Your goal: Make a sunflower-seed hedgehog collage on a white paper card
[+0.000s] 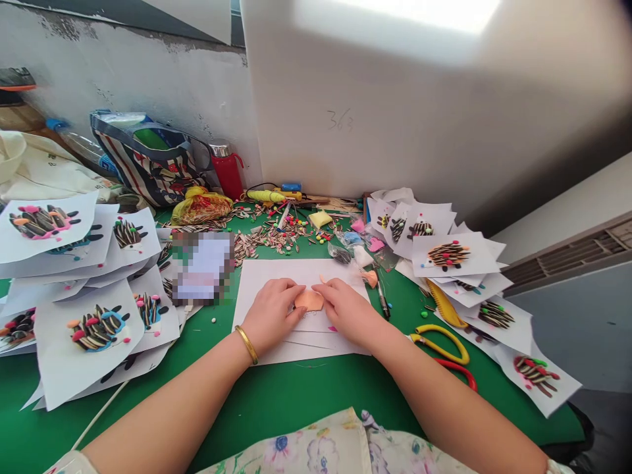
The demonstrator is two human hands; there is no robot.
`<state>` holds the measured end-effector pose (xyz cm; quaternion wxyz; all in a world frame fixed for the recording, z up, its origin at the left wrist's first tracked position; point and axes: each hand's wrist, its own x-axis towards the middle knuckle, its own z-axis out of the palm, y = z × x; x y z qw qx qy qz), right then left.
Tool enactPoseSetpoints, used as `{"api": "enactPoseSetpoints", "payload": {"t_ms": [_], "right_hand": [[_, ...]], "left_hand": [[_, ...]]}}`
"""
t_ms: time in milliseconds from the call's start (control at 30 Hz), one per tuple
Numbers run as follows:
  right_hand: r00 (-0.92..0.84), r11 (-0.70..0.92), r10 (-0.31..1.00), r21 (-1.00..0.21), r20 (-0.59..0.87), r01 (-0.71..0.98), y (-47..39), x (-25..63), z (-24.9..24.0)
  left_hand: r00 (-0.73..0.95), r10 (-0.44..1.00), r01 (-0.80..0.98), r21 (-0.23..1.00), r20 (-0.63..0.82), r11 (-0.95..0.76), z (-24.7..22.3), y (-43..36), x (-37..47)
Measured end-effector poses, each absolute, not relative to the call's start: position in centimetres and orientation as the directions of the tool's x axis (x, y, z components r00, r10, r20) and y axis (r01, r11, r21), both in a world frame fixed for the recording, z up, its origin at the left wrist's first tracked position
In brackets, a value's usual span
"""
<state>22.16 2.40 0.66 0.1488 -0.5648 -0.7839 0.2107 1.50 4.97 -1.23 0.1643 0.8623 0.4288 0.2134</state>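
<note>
A flattened piece of orange modelling clay (309,301) lies on a white sheet of paper (261,276), over a drawn outline that shows partly below it. My left hand (274,316) rests on the sheet, its thumb and fingertips closed at the clay's left edge. From the other side, my right hand (348,312) has its thumb and curled fingers on the clay's right edge. A small orange bit sticks up by the right fingertips. Part of the clay is hidden under the fingers. A pink patch shows on the paper beside my right hand.
Finished seed-and-clay hedgehog pictures (99,329) are piled at left, with another pile (449,257) at right. Scissors (442,343) and a black pen (383,299) lie right of the paper. Loose sunflower seeds (269,240), clay bags (350,240), a phone (203,266) and a red flask (227,172) are behind.
</note>
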Motion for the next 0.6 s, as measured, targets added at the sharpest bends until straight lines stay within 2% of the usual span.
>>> {"api": "enactPoseSetpoints", "payload": {"t_ms": [100, 300, 600], "right_hand": [[-0.353, 0.317, 0.936, -0.464, 0.01, 0.827, 2.0, 22.1, 0.5], [-0.315, 0.283, 0.949, -0.449, 0.003, 0.848, 2.0, 21.4, 0.3], [-0.286, 0.265, 0.957, -0.573, 0.055, 0.775, 1.7, 22.6, -0.4]], "left_hand": [[0.553, 0.803, 0.672, 0.452, 0.221, -0.587, -0.9, 4.8, 1.6], [0.55, 0.809, 0.678, 0.455, 0.206, -0.577, -0.7, 4.6, 1.6], [0.555, 0.807, 0.686, 0.437, 0.201, -0.581, -1.0, 4.7, 1.6]]}}
